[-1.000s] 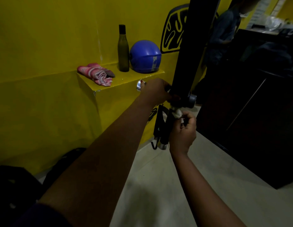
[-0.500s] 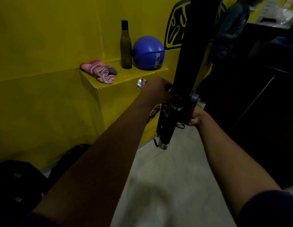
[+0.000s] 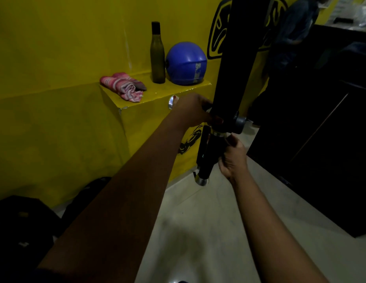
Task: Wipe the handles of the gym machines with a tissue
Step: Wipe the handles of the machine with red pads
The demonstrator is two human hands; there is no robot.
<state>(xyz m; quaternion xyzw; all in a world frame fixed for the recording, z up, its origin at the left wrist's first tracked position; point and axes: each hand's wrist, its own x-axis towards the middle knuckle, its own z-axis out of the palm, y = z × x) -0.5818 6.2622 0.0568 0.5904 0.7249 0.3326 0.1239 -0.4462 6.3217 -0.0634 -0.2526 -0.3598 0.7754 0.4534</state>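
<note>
Two handles gripped, left fingers (image 3: 215, 119) curled round upper handle (image 3: 171, 103), right fingers (image 3: 231, 140) wrapping lower handle (image 3: 206, 160)

The left hand (image 3: 193, 110) is curled round a short crosswise grip (image 3: 171, 103) with a silver end cap, tight against the black upright post (image 3: 235, 58). Just below, the right hand (image 3: 232, 158) wraps the black hanging handle (image 3: 206, 160), which has a silver cap at its lower end. Behind them the yellow ledge (image 3: 157, 94) carries 1 pink striped cloth (image 3: 124, 86), 1 dark bottle (image 3: 157, 56) standing upright, and 1 blue helmet (image 3: 186, 64) just beside the bottle.
</note>
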